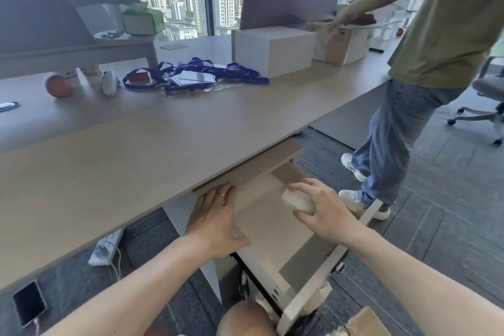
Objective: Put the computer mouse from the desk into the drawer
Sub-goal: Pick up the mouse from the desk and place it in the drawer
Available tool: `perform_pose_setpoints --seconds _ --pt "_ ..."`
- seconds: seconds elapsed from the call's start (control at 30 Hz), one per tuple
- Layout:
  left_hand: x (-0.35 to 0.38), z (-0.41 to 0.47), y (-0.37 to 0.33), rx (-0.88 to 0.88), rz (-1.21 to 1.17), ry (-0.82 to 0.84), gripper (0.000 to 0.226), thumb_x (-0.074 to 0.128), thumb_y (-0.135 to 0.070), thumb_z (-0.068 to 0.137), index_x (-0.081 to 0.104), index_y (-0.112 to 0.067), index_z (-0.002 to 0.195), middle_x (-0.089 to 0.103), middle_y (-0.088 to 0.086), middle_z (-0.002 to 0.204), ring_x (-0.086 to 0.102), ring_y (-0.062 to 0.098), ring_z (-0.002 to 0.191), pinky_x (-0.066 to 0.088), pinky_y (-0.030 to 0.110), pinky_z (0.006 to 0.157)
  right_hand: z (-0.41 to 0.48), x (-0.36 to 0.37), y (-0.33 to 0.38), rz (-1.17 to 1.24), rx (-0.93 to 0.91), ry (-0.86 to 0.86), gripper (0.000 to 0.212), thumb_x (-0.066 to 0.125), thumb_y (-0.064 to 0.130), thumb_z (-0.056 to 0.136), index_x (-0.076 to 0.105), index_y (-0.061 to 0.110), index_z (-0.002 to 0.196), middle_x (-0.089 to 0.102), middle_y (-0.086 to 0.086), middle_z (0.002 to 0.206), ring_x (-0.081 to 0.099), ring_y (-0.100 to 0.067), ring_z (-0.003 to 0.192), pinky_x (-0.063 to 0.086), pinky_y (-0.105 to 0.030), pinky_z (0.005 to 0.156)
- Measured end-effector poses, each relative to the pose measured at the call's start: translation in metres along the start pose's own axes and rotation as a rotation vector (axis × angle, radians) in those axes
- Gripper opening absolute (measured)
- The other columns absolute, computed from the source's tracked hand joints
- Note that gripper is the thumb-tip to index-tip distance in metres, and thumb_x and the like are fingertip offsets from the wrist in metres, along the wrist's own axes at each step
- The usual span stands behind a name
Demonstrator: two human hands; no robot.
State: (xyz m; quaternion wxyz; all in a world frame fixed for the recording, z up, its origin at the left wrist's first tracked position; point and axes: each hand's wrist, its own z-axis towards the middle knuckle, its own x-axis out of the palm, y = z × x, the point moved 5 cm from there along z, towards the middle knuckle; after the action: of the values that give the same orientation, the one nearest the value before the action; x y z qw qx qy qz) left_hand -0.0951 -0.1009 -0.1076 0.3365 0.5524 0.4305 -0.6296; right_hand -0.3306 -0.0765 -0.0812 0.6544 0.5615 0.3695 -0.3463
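Note:
My right hand (327,215) is closed around a pale beige computer mouse (296,199). It holds the mouse just above the floor of the open drawer (267,229), toward the drawer's back right. The light-wood drawer is pulled out from under the desk (136,144), and its front panel (313,289) is close to my knee. My left hand (215,224) lies flat on the drawer's left wall, fingers pointing under the desk edge, thumb inside the drawer. It holds nothing.
Another person (436,35) stands at the right, reaching into a cardboard box (341,43). On the desk lie blue lanyards (196,73), a white box (272,49), an apple (57,86) and a small white object (109,82). A power strip (106,247) and a phone (28,303) are lower left.

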Motion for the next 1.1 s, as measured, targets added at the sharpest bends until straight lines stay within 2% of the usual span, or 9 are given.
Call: perform_pose_setpoints --seconds 0.07,0.17,0.33,0.43,0.53,0.63,0.67,0.83,1.1 --pt "0.0 0.002 0.001 0.014 0.035 -0.044 0.117 0.063 -0.074 0.069 0.01 -0.017 0.156 0.014 0.002 0.164 0.017 0.023 0.145 0.019 0.04 0.115 0.002 0.008 -0.002 0.015 0.018 0.011 0.053 0.073 0.024 0.08 0.062 0.031 0.131 0.052 0.0 0.139 0.048 -0.015 0.131 0.024 -0.014 0.102" --pt "0.001 0.003 -0.001 0.009 0.06 -0.085 0.115 0.062 -0.075 0.068 0.012 -0.017 0.155 0.017 0.002 0.163 0.02 0.024 0.142 0.019 0.04 0.113 0.006 0.023 -0.007 0.06 0.053 0.067 0.052 0.072 0.019 0.08 0.063 0.03 0.13 0.046 -0.002 0.142 0.048 -0.016 0.131 0.026 -0.014 0.103" --pt "0.001 0.004 -0.003 -0.001 0.076 -0.061 0.114 0.06 -0.074 0.072 0.009 -0.017 0.156 0.011 0.004 0.165 0.014 0.026 0.145 0.015 0.042 0.115 0.021 0.048 -0.013 0.046 0.092 0.097 0.059 0.062 0.016 0.07 0.062 0.032 0.126 0.054 0.001 0.125 0.057 -0.019 0.116 0.042 -0.026 0.102" --pt "0.0 0.003 -0.006 0.001 0.079 -0.052 0.113 0.059 -0.073 0.072 0.008 -0.016 0.156 0.01 0.004 0.165 0.011 0.026 0.145 0.013 0.042 0.115 0.028 0.061 -0.017 -0.007 0.117 0.187 0.064 0.058 0.013 0.071 0.056 0.031 0.132 0.055 -0.002 0.129 0.05 -0.021 0.125 0.039 -0.023 0.102" --pt "-0.001 0.002 -0.004 0.01 0.067 -0.068 0.112 0.058 -0.073 0.073 0.009 -0.016 0.156 0.011 0.003 0.165 0.013 0.025 0.145 0.013 0.042 0.114 0.034 0.074 -0.02 -0.063 0.153 0.303 0.062 0.059 0.007 0.075 0.056 0.028 0.133 0.056 -0.007 0.129 0.052 -0.025 0.123 0.039 -0.019 0.094" --pt "-0.001 0.002 -0.003 0.029 0.076 -0.077 0.112 0.056 -0.073 0.073 0.009 -0.016 0.156 0.01 0.004 0.166 0.014 0.025 0.145 0.015 0.043 0.113 0.04 0.083 -0.031 -0.075 0.216 0.331 0.062 0.059 0.005 0.072 0.058 0.034 0.127 0.051 -0.005 0.126 0.055 -0.029 0.119 0.046 -0.03 0.097" --pt "-0.001 0.003 -0.003 0.033 0.084 -0.077 0.111 0.056 -0.073 0.074 0.008 -0.016 0.156 0.009 0.004 0.166 0.013 0.025 0.145 0.014 0.043 0.113 0.041 0.085 -0.035 -0.076 0.229 0.331 0.062 0.059 0.006 0.072 0.058 0.035 0.127 0.05 -0.004 0.126 0.055 -0.029 0.119 0.047 -0.033 0.097" --pt "-0.002 0.004 -0.004 0.05 0.106 -0.082 0.111 0.051 -0.075 0.078 0.002 -0.015 0.156 0.004 0.004 0.166 0.01 0.025 0.145 0.012 0.043 0.114 0.05 0.094 -0.047 -0.089 0.255 0.368 0.062 0.062 0.01 0.081 0.051 0.025 0.139 0.043 -0.009 0.131 0.052 -0.031 0.122 0.041 -0.025 0.098" --pt "0.0 0.003 0.0 0.067 0.104 -0.104 0.111 0.05 -0.077 0.078 0.002 -0.015 0.156 0.005 0.005 0.166 0.011 0.024 0.144 0.013 0.043 0.115 0.066 0.109 -0.051 -0.178 0.237 0.389 0.074 0.06 0.009 0.081 0.036 0.028 0.148 0.039 -0.009 0.136 0.045 -0.033 0.126 0.041 -0.036 0.104"
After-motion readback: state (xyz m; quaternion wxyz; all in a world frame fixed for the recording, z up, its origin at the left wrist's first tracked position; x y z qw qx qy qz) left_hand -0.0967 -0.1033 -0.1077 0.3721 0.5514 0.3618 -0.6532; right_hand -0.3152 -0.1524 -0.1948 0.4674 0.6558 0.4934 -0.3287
